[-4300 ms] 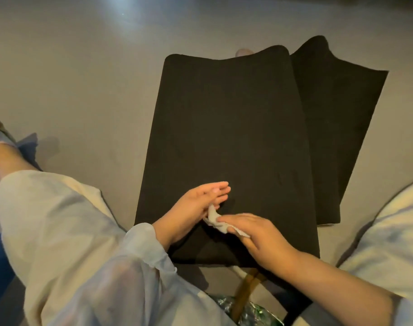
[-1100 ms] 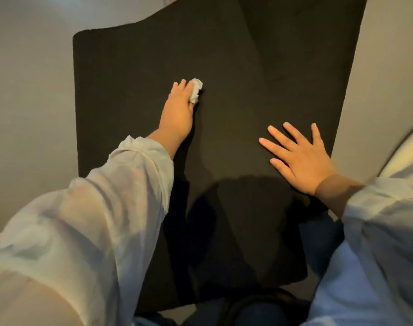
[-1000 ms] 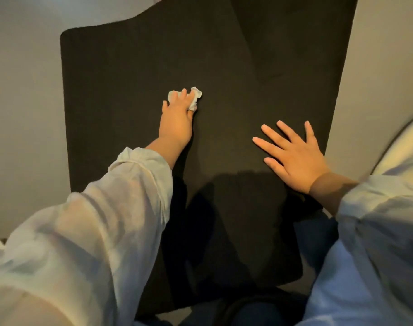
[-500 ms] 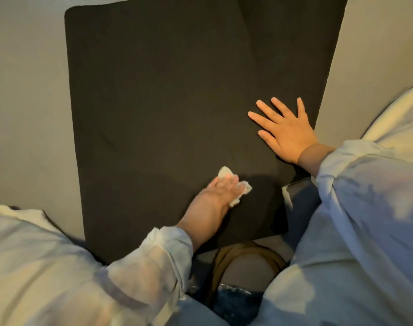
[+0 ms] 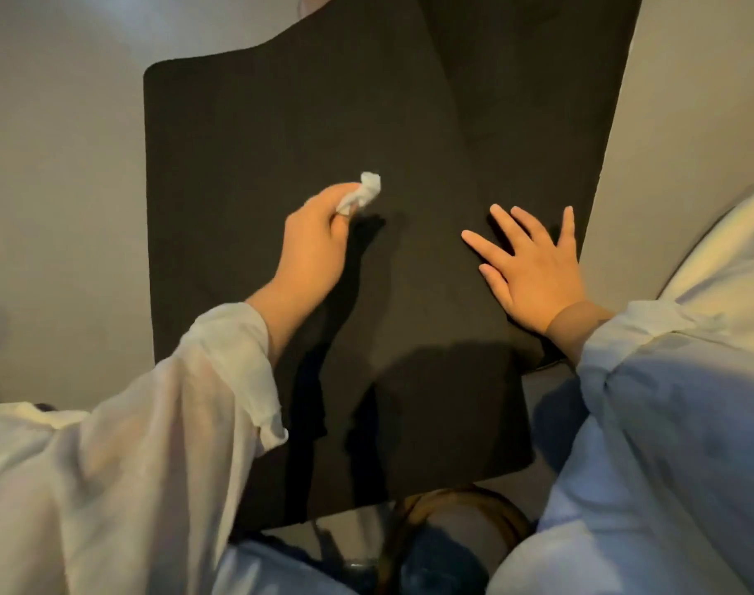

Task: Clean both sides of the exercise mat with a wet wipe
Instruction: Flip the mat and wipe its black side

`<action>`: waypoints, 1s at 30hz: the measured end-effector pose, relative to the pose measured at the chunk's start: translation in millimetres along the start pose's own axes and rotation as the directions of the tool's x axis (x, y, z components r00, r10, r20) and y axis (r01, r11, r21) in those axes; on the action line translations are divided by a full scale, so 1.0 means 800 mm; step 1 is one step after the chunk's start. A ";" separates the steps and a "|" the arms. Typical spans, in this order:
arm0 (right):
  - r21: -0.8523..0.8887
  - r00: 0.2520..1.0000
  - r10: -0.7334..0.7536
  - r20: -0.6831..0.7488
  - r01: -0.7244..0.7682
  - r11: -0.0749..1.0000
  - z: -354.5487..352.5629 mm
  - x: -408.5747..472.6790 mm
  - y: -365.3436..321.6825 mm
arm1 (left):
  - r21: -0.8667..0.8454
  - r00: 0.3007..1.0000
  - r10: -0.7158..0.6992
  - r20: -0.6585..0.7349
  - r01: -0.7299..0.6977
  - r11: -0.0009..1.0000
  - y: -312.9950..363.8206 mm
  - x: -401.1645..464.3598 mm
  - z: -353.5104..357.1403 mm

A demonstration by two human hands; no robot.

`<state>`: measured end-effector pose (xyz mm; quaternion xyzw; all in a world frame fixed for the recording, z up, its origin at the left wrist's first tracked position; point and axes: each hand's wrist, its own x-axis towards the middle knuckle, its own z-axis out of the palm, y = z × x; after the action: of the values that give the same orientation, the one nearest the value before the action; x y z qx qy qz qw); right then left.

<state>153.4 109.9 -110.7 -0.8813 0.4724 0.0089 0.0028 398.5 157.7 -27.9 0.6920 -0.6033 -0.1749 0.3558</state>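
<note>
Black foam fills most of my view: the exercise mat [image 5: 281, 135] lies flat on a grey floor [image 5: 57, 173], with a second layer of the same dark mat [image 5: 538, 70] showing from under it at the upper right. My left hand [image 5: 313, 246] is over the middle of the mat, its fingers curled around a crumpled white wet wipe [image 5: 362, 193] that sticks out past my fingertips. A dark shadow falls on the mat just to the right of that hand, so it looks lifted a little off the surface, though I cannot tell for sure whether the wipe touches the mat. My right hand [image 5: 534, 268] lies palm down near the mat's right edge, fingers straight and spread apart, pressing on the foam and holding nothing. Pale, loose sleeves [image 5: 160, 423] cover both my forearms. At the bottom edge of the mat, between my arms, sits something brown and rounded [image 5: 452, 521] that is too dim to make out.
</note>
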 end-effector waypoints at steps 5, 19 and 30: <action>0.021 1.000 -0.005 -0.027 0.005 1.000 0.007 0.004 0.004 | 0.171 0.998 -0.066 -0.001 0.065 0.983 -0.027 0.116 0.030; 0.153 0.990 -0.027 -0.135 0.047 0.987 0.017 0.004 0.011 | 0.283 0.967 -0.119 0.227 0.052 0.958 -0.039 0.112 0.109; 0.152 1.000 0.024 -0.005 -0.023 0.988 0.006 0.003 0.007 | 0.216 0.847 0.113 0.520 -0.258 0.942 0.002 -0.094 0.096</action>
<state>150.1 104.9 -115.2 -0.8730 0.4819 -0.0300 0.0681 330.4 208.4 -93.6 0.6034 -0.7578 -0.2263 0.1021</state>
